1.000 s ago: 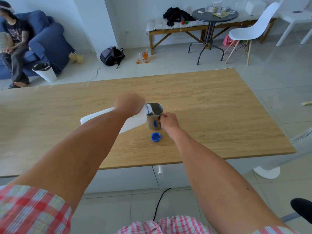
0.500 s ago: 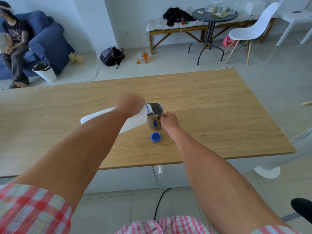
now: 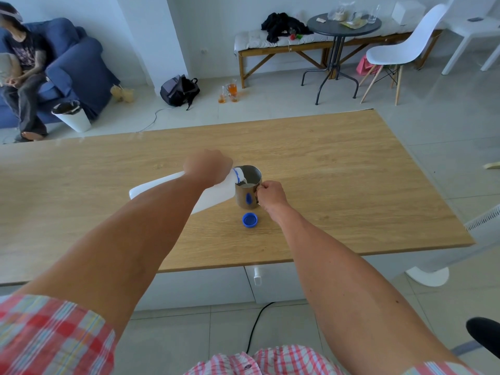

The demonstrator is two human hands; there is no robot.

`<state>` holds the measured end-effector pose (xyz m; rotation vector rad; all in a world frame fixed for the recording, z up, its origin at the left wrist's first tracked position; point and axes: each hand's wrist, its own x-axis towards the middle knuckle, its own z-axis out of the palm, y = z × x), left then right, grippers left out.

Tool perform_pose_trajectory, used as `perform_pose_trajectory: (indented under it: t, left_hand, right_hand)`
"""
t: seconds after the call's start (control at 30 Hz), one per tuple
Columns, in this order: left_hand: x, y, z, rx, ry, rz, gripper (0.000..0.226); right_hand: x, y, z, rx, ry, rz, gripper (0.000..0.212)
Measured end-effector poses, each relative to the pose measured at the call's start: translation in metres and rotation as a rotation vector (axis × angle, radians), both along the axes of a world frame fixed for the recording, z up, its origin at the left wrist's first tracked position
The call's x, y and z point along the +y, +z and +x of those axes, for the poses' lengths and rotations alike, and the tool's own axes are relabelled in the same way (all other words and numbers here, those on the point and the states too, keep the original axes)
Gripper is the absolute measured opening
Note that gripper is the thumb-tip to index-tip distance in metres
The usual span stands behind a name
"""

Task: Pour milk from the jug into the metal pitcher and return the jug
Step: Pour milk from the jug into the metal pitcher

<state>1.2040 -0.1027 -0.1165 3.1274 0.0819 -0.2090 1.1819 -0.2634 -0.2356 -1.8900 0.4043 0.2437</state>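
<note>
we tilt white plastic milk jug (image 3: 213, 194), left hand (image 3: 207, 166) gripping its neck, mouth rightward over steel metal pitcher (image 3: 247, 189); right hand (image 3: 270, 194) pinches pitcher handle.

The bench (image 3: 338, 169) is pale wood with a visible grain and a matt, smooth top. The jug (image 3: 216, 194) looks like milky, translucent plastic — dull rather than shiny. The metal pitcher (image 3: 247, 192) is brushed steel, its side glossy enough to mirror a blue spot. The cap (image 3: 250, 220) is bright blue plastic, faintly shiny. The sleeve (image 3: 48, 336) is soft checked cloth — red, white and pale blue.
</note>
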Motion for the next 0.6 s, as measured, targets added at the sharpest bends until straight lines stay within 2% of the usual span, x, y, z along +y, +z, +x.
perform_pose_trajectory:
  t: [0.6]
  left_hand:
    - [-0.0013, 0.0023, -0.0015, 0.002, 0.001, -0.002, 0.032]
  right_hand:
    - [-0.0015, -0.0028, 0.0022, -0.008, 0.002, -0.005, 0.03]
